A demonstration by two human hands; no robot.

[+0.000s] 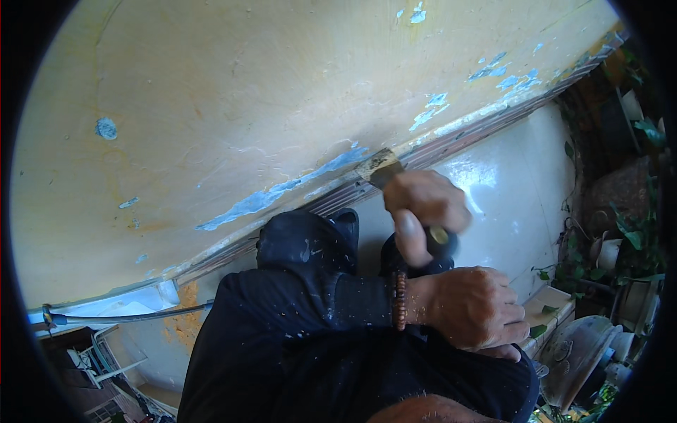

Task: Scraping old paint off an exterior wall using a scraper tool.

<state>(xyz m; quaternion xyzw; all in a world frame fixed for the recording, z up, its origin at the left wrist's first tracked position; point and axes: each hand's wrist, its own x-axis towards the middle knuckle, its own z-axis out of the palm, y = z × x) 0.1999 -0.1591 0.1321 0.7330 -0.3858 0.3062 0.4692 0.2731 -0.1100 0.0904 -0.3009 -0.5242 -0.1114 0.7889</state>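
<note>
My right hand (423,201) is closed round the handle of a scraper (381,168), whose flat, stained blade meets the bottom of a yellowish wall (233,113). The handle's round end shows below the fist. Beside the blade, a long peeled strip (275,194) bares a bluish-grey layer just above the brown baseboard (451,144). My left hand (472,307), with a beaded bracelet (400,302) at its wrist, lies across in front of my body. Its fingers are curled and rest by dark cloth; what lies under them is hidden.
Potted plants (631,233) and a round, pale basin-like object (582,352) crowd the right side. A hose (134,317) runs along the lower left, near a metal-framed rack (106,359). Orange-tan flakes (183,314) lie on the pale floor (522,183). My legs are bent close to the wall.
</note>
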